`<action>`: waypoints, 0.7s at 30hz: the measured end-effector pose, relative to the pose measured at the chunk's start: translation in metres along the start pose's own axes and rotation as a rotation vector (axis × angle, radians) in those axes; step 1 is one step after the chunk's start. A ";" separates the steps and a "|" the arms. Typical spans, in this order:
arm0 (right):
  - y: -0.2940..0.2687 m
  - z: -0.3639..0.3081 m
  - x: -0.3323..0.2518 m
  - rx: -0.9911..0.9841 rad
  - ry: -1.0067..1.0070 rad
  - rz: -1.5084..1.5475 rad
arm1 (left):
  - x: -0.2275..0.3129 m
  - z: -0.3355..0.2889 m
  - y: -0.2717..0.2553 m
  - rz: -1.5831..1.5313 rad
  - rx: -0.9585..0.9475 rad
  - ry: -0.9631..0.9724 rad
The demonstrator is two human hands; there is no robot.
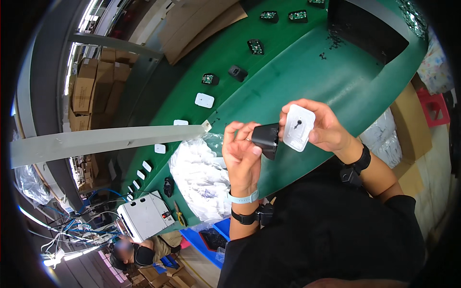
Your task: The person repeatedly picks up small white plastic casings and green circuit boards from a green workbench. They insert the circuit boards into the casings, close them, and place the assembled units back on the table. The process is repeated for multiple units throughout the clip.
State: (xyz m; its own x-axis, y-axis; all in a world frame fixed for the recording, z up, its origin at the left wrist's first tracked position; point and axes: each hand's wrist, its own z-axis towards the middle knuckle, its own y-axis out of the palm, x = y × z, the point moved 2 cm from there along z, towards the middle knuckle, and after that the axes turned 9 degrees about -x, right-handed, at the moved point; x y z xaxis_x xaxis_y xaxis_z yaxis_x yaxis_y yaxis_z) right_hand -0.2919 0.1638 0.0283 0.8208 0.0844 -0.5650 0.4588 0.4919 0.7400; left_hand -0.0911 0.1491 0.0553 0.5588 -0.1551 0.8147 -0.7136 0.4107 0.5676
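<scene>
Black housing (264,138) | gripped in left hand (241,156), over green bench (288,79) | broad end faces right, toward white plate (293,133) just beside it | right hand (330,128) pinches plate, long axis near-upright in view, slightly tilted

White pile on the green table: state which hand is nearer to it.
Left. The left hand, holding the black housing, is right beside the white pile; the right hand, with the white plate, is farther off to the right.

Black housing (265,138), white plate (297,133) in fingers (234,129)
</scene>
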 end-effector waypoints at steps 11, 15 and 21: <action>0.018 -0.001 0.003 0.184 0.053 -0.602 | -0.008 -0.003 0.019 0.274 0.155 0.096; 0.021 0.001 0.003 0.180 0.034 -0.600 | -0.008 -0.007 0.021 0.352 0.128 0.139; 0.023 0.001 -0.001 0.160 0.010 -0.759 | -0.012 -0.014 0.016 0.368 0.116 0.126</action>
State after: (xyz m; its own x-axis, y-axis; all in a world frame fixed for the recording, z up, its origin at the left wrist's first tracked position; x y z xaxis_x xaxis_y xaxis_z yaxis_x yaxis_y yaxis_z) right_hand -0.2817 0.1747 0.0463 0.2597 -0.2176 -0.9409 0.9383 0.2872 0.1925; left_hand -0.1035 0.1704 0.0533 0.2992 0.0976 0.9492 -0.9146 0.3131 0.2560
